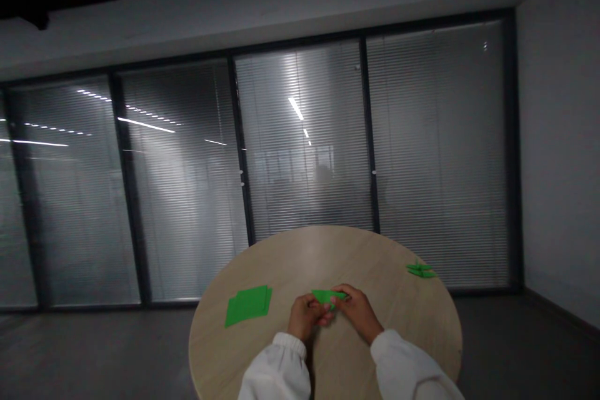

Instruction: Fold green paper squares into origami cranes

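Note:
A folded piece of green paper (323,295) is held between my two hands, just above the middle of the table. My left hand (307,315) grips its left and lower edge with curled fingers. On the other side my right hand (357,309) pinches the paper between thumb and fingers. Part of the sheet is hidden behind the fingers. To the left lies a small stack of flat green paper sheets (247,305), slightly fanned. Several folded green paper pieces (420,270) sit near the right rim of the table.
The round wooden table (323,250) has a curved edge all around. Behind it stands a glass partition with blinds (304,137) in dark frames. A pale wall (557,137) is on the right, and grey floor (117,350) shows at the sides.

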### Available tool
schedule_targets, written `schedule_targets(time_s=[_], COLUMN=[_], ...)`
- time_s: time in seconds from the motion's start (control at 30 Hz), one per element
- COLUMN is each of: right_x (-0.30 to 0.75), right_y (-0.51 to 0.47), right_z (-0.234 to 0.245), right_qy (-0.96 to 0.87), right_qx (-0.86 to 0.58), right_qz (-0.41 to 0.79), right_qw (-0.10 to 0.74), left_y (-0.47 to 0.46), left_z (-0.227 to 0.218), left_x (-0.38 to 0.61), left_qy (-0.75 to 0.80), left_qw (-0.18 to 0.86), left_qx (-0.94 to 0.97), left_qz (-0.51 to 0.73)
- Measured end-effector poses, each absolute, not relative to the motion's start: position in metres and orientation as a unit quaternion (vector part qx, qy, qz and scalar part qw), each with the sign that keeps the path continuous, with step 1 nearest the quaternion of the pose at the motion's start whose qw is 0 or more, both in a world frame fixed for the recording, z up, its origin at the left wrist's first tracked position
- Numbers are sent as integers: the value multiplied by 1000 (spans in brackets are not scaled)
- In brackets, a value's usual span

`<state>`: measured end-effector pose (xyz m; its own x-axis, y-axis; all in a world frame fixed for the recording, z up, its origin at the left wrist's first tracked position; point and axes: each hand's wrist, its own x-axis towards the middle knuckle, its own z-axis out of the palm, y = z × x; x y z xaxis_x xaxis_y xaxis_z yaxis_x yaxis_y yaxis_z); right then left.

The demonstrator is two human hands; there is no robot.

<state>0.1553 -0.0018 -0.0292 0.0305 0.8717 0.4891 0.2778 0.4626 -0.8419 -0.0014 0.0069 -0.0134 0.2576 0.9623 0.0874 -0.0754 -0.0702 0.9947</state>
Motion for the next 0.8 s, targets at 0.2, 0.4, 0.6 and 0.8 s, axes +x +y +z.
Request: schedule_targets(time_s=[0.2,0.4,0.6,0.8], right_x=[157,158,157,156], right_y=[-2,0,-2,-6], right_z=[-28,-28,-26,-23], right_qy=[-649,-633,-633,-624], right_qx=[-434,-429,-403,-414], right_qz=[269,304,333,338], right_qw=[563,568,570,570], left_y=[6,3,-1,-2], left_z=[-14,-13,-9,-8], left_x=[1,2,3,3], left_qy=[387,382,378,381], left_qw=[548,545,549,520], left_qx=[588,594,602,636], left_qz=[452,452,438,423])
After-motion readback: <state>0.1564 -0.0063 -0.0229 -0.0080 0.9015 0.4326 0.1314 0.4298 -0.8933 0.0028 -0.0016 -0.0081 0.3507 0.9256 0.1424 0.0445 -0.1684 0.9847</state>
